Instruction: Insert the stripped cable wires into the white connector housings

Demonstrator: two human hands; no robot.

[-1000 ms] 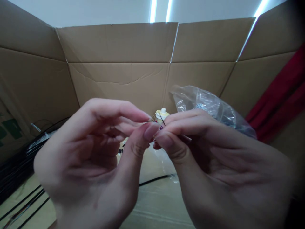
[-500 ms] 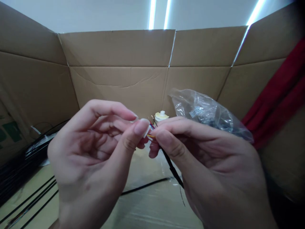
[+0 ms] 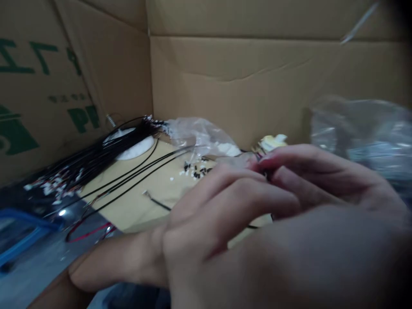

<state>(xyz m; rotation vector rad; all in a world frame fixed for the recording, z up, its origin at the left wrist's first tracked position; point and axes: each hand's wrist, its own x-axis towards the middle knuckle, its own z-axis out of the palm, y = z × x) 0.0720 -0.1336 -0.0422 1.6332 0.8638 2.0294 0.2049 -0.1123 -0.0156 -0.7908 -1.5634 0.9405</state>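
My left hand (image 3: 222,206) reaches in from the lower left with its fingers curled. Its tips meet those of my right hand (image 3: 331,184), which is pinched closed and blurred in the foreground. Between the fingertips sits the end of a black cable with thin coloured wires and a small white connector, now almost wholly hidden by the fingers. The earlier view showed the left fingers on the connector and the right ones on the wires and cable. Just behind the fingertips stands a cream-white, round-topped object (image 3: 273,141).
A bundle of black cables (image 3: 128,139) with white ends lies at the left. A clear bag (image 3: 199,133) and small black and white pieces (image 3: 196,171) lie farther back. Another clear bag (image 3: 370,133) is at the right. Cardboard walls (image 3: 225,60) enclose the area; a blue handle (image 3: 25,231) shows lower left.
The view has swung left and down, bringing the cable bundle and loose pieces into sight. My hands appear farther right, with the fingers now hiding the connector.
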